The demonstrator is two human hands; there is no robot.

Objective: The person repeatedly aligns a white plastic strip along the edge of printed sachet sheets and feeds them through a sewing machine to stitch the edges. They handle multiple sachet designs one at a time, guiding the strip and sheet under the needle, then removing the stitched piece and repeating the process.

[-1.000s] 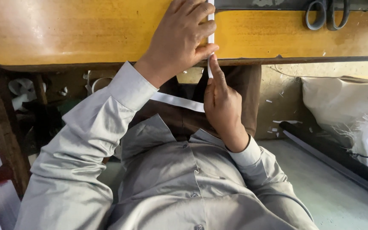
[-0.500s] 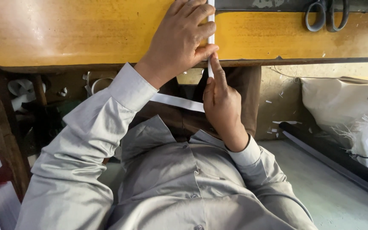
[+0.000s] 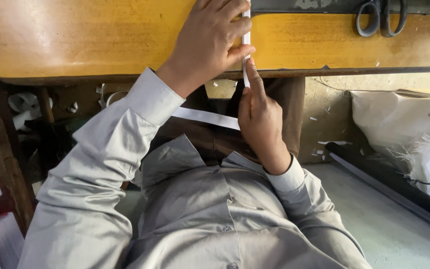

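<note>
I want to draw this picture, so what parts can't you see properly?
All in the head view:
- White strip: its far end runs off the top edge; the left hand covers part of it.
- Scissors: blades cut off by the top edge.
- Right hand: its palm side faces away, so the grip on the strip is unclear.
- Under the wooden table: shadowed, scraps too small to tell.

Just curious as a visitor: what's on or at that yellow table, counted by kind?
Hands: 2, left hand and right hand
White strip: 1
Scissors: 1
Total: 4
</note>
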